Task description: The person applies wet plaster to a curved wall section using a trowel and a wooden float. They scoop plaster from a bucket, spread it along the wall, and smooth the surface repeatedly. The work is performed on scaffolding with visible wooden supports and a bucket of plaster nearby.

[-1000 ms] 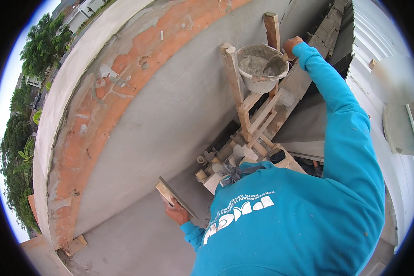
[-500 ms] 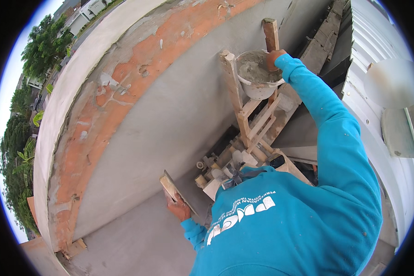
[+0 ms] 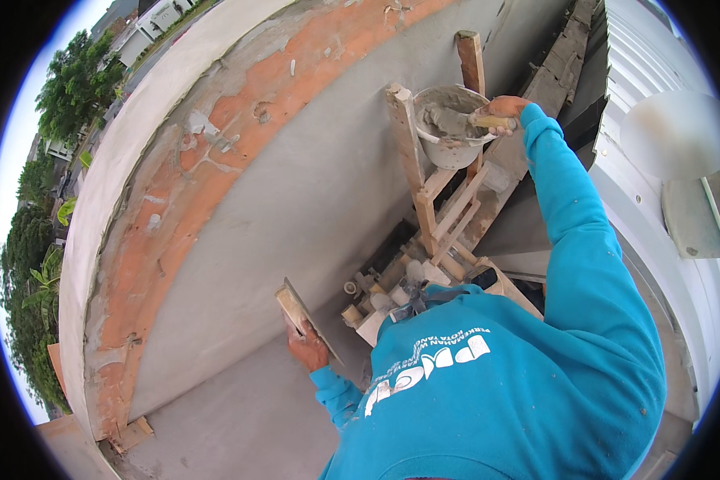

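My left hand (image 3: 306,346) grips a flat plastering float (image 3: 314,326), held upright near the lower plastered wall. My right hand (image 3: 506,114) is closed on the pale wooden handle (image 3: 486,121) of a tool over a white bucket (image 3: 444,152) of grey mortar; the tool's head is hard to make out in the mortar. The bucket sits among the uprights of a rough wooden stand (image 3: 424,204). Both my arms are in turquoise sleeves, and my sweatshirt front fills the lower middle.
A curved plastered wall (image 3: 248,240) carries a band of exposed orange masonry (image 3: 176,200) below a pale ledge (image 3: 120,152). White corrugated metal (image 3: 640,72) edges the right, beside a long plank (image 3: 560,64). Pipes and offcuts (image 3: 376,292) lie below the stand. Trees (image 3: 28,280) show beyond the ledge.
My right hand dipped down at the bucket, then shifted rightward, turning the tool so its handle lies across the rim. The float in my left hand has risen slightly.
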### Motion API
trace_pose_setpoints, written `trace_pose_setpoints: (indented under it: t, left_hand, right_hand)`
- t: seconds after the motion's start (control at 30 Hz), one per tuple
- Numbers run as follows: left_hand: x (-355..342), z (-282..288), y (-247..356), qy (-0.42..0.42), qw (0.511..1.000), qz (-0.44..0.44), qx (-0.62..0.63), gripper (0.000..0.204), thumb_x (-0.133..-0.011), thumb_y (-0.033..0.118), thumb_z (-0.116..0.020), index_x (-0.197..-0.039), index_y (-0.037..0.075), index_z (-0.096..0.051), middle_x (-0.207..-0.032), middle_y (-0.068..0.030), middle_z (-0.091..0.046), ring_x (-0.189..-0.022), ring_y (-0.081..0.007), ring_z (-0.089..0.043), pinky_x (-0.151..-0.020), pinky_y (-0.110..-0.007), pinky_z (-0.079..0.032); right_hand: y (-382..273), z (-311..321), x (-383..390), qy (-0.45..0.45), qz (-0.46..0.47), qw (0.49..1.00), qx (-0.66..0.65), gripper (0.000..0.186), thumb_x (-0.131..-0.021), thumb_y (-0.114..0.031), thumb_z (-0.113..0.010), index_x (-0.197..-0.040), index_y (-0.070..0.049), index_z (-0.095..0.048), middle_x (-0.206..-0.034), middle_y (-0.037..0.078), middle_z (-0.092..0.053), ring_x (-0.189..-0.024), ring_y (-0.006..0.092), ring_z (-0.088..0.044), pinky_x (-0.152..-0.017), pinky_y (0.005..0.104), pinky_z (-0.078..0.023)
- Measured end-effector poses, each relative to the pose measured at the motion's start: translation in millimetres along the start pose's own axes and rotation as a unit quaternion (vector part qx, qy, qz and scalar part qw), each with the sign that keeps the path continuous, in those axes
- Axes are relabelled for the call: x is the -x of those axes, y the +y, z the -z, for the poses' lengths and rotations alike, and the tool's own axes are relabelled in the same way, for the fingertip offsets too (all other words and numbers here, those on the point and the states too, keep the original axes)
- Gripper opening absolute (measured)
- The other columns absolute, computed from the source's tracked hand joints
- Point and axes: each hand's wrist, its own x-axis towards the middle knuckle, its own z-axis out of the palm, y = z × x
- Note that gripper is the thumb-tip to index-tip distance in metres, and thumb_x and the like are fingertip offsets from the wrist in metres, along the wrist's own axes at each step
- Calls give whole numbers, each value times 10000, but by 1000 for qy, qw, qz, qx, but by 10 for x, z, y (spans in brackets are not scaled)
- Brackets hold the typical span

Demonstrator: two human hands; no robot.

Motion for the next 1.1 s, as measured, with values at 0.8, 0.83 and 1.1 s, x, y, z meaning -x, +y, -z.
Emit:
trace_pose_setpoints:
  t: [0.8, 0.83, 1.1]
  left_hand:
    - [-911, -2232, 2252, -514, 601, 146, 594, 414, -1005, 206, -497, -1368, 10, -457, -1312, -136, -555, -1102, -231, -612, -925, -341, -535]
    - [-913, -2390, 2404, -503, 618, 128, 591, 414, -1005, 206, -497, -1368, 11, -458, -1312, -136, -555, -1103, -231, -611, -925, -342, -535]
    - [-1020, -2977, 2889, -393, 747, -1, 537, 418, -1004, 212, -499, -1369, 12, -463, -1312, -133, -553, -1117, -233, -601, -926, -347, -534]
  right_hand:
    - [1134, -945, 926, 178, 273, 897, -301, 546, -994, -461, -529, -1395, -91, -502, -709, 33, -565, -433, 94, -484, -360, 242, -387]
    - [1119, -971, 981, 190, 278, 894, -297, 544, -985, -435, -563, -1388, -72, -510, -715, 38, -577, -441, 91, -487, -380, 248, -394]
    - [1429, -1174, 900, 435, 436, 785, -62, 490, -881, -249, -687, -1328, -67, -599, -1100, 182, -700, -981, 275, -692, -855, 360, -528]
